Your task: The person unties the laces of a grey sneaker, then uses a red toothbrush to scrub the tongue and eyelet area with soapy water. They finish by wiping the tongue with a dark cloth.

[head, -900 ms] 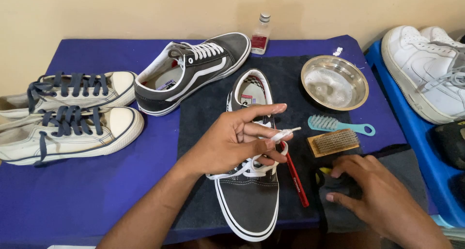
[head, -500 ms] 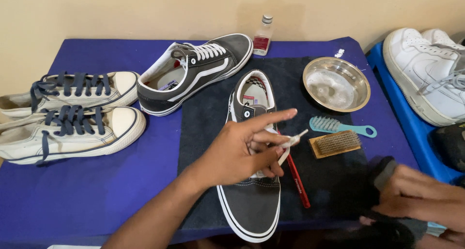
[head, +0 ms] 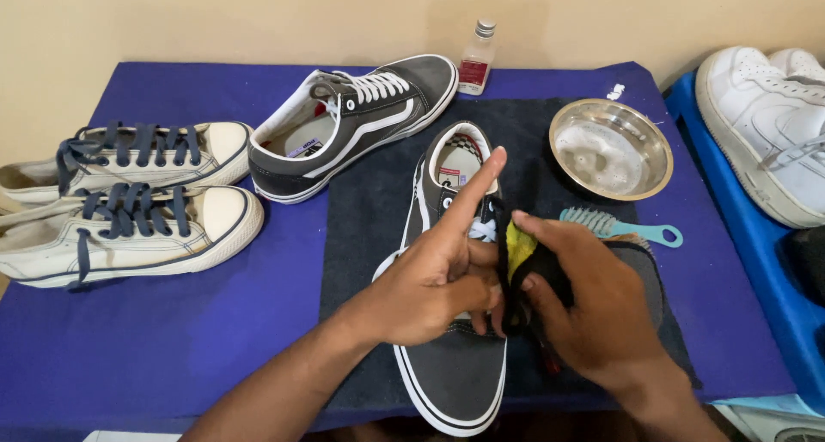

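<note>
A grey low-top shoe (head: 455, 382) with white laces lies toe toward me on a dark mat (head: 369, 236). My left hand (head: 434, 279) rests on its lacing. The index finger points away from me and the other fingers curl at the laces. What they pinch is hidden. My right hand (head: 601, 313) grips a black cloth with a yellow side (head: 521, 246) and presses it against the shoe's right side, touching my left fingers.
The matching grey shoe (head: 361, 120) lies behind it, and two cream shoes with blue laces (head: 129, 227) sit at the left. A small bottle (head: 475, 60), a steel bowl of soapy water (head: 612, 150) and a teal brush (head: 623, 229) are at the back right. White sneakers (head: 765, 124) rest on a blue tray.
My right hand picked up the cloth from the mat's right side and brought it left onto the shoe. My left hand stayed on the laces, and the white lace end it pinched is now covered.
</note>
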